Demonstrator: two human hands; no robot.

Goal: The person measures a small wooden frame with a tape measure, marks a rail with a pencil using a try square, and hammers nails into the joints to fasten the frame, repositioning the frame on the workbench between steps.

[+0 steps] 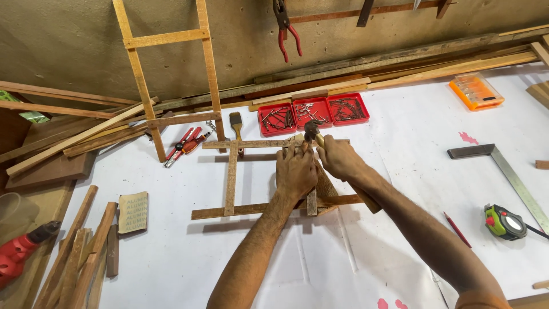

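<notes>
A small wooden frame [231, 178] of thin slats lies flat on the white-covered bench. My left hand [295, 171] presses on the frame's right upright near the top rail, fingers pinched at the joint. My right hand [338, 157] grips a hammer [312, 131] close to its head, the metal head raised just above the top rail beside my left fingertips. The hammer's wooden handle runs down under my right forearm. Whether a nail stands between my fingers is hidden.
Three red trays of nails [313, 112] sit behind the frame. A paintbrush [235, 124], red pliers [184, 145], a steel square [506, 170], tape measure [504, 222], red pencil [457, 229], orange case [476, 91], sandpaper [133, 212], red drill [22, 249], wooden ladder frame [171, 74], loose slats [80, 257].
</notes>
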